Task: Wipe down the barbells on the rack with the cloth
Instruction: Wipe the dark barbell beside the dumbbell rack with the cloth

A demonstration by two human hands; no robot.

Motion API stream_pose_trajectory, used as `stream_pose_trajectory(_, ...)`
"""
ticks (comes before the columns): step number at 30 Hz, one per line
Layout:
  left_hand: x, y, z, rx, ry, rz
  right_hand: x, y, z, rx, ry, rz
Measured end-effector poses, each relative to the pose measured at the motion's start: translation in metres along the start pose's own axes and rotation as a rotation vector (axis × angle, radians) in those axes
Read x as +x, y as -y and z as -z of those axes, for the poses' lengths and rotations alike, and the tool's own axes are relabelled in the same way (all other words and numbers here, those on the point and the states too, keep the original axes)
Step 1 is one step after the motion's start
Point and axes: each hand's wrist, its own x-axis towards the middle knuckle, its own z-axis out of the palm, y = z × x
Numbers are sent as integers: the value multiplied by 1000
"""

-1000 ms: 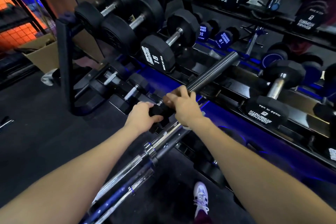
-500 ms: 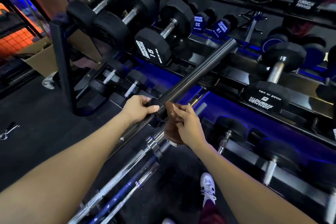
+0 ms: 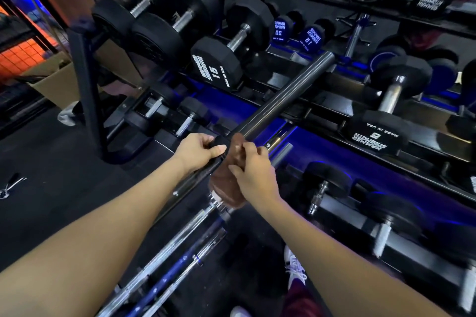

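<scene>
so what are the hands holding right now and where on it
The left hand grips the dark barbell at its collar, below the sleeve. The right hand pinches the brown cloth draped against it.

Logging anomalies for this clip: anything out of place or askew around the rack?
A small metal clip lies loose on the floor at far left. The dark bar sits raised across the rack, but the left hand grips it while the right hand holds the cloth.
</scene>
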Motion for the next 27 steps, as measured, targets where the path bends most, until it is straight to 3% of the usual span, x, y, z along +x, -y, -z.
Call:
stream_pose_trajectory(7,12,7,4,-111,81,61,14,-22,-8,120,33,-86)
stream_pose_trajectory(14,9,6,11,-553,248,192,33,-30,-35,227,65,-195)
stream_pose_trajectory(16,9,3,8,-381,74,152,35,-31,-40,216,69,-196)
stream_pose_trajectory(18,3,0,4,56,-173,-37,31,-35,-37,179,51,-182)
stream_pose_trajectory(19,-2,-2,-1,196,-216,-154,28,-38,-34,159,40,-169)
stream_pose_trajectory(22,-15,-5,-13,358,-162,-260,17,-41,-22,139,25,-126)
stream_pose_trajectory(27,5,-2,2,143,15,-43,24,-34,-21,195,13,-146)
